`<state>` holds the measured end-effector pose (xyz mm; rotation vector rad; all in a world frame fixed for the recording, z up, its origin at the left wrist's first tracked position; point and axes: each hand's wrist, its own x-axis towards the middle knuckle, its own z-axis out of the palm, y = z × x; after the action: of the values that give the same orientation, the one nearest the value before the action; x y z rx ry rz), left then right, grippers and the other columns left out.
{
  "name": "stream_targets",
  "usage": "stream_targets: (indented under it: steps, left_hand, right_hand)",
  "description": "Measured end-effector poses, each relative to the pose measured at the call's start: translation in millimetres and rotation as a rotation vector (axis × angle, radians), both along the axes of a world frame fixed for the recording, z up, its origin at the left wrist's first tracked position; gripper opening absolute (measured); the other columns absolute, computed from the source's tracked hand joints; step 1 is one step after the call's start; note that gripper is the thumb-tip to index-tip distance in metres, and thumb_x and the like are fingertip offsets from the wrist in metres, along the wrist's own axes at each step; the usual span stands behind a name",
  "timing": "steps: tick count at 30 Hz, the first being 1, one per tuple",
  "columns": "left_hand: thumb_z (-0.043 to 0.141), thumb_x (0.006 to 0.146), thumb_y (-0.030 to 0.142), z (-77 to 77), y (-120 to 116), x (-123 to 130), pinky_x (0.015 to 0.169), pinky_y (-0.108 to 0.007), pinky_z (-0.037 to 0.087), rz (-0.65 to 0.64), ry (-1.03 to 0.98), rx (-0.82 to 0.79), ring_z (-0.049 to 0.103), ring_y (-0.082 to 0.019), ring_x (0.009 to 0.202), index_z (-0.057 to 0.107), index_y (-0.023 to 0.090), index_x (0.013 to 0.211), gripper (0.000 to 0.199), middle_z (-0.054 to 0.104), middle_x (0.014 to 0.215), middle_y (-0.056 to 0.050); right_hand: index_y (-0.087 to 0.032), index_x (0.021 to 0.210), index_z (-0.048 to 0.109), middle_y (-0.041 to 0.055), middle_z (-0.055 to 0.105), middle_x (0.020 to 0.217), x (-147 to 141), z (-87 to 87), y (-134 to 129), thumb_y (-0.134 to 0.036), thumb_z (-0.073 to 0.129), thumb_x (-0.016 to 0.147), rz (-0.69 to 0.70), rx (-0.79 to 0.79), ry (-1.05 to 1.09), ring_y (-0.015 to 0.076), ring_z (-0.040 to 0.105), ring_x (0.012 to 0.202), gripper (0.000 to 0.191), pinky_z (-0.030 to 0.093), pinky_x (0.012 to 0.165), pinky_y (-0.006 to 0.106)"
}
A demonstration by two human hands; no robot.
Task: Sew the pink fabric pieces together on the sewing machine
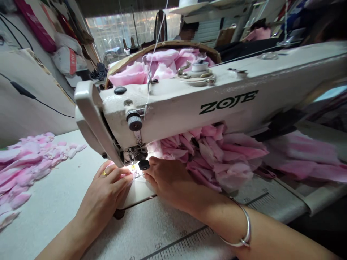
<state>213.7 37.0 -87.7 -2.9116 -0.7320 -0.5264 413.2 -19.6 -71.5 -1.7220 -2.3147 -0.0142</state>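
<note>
Silver bangle [245, 229], then a round basket [162, 44] heaped with pink fabric [159, 65]

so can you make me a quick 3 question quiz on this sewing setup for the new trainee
1. Which hand wears the gold ring?
2. True or false: the silver bangle is on the left wrist.
3. Where does the ruffled pink fabric lie in relation to the arm of the white sewing machine?
A) under it
B) on top of it
C) wrapped around it

Key:
1. The left hand
2. False, it is on the right wrist
3. A
</note>
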Motion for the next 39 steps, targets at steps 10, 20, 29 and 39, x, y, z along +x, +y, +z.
stream_targets:
  steps: [10, 20, 29, 39]
  left_hand:
    - [0.041, 0.096, 0.024, -4.5, -13, 2, 0.080, -0.039, 0.050, 0.110, 0.029, -0.150, 0.056, -0.022, 0.095, 0.059, 0.022, 0.110, 0.024, 0.062, 0.105, -0.006]
    - [0.044, 0.090, 0.010, -3.2, -19, 6, 0.080, -0.039, 0.049, 0.170, 0.083, -0.269, 0.054, -0.023, 0.094, 0.057, 0.020, 0.108, 0.024, 0.059, 0.104, -0.006]
    - [0.040, 0.091, 0.011, -4.1, -19, 8, 0.078, -0.036, 0.048, 0.167, 0.096, -0.254, 0.052, -0.021, 0.091, 0.057, 0.018, 0.098, 0.019, 0.057, 0.101, -0.006]
    - [0.041, 0.090, 0.011, -9.3, -16, 9, 0.077, -0.038, 0.048, 0.179, 0.113, -0.188, 0.052, -0.023, 0.092, 0.053, 0.019, 0.115, 0.029, 0.056, 0.106, -0.008]
  right_hand:
    - [-0.019, 0.084, 0.066, 0.0065, 0.069, 0.082, -5, -3.8, 15, -0.021, 0.050, 0.088, -0.075, -0.042, -0.097, 0.0210, 0.062, 0.064, 0.017, 0.034, 0.047, 0.031]
    - [-0.020, 0.075, 0.066, 0.0041, 0.064, 0.070, -7, -6.1, 15, -0.018, 0.053, 0.086, -0.046, -0.044, -0.246, 0.0167, 0.057, 0.059, 0.017, 0.022, 0.045, 0.030]
    - [-0.020, 0.077, 0.066, 0.0069, 0.064, 0.069, -10, -11.4, 16, -0.006, 0.048, 0.082, -0.077, 0.036, -0.345, 0.0183, 0.059, 0.067, 0.023, 0.035, 0.052, 0.027]
    - [-0.016, 0.082, 0.067, 0.0092, 0.066, 0.071, -8, -9.6, 20, -0.012, 0.044, 0.089, -0.085, 0.020, -0.274, 0.0196, 0.060, 0.068, 0.024, 0.033, 0.053, 0.029]
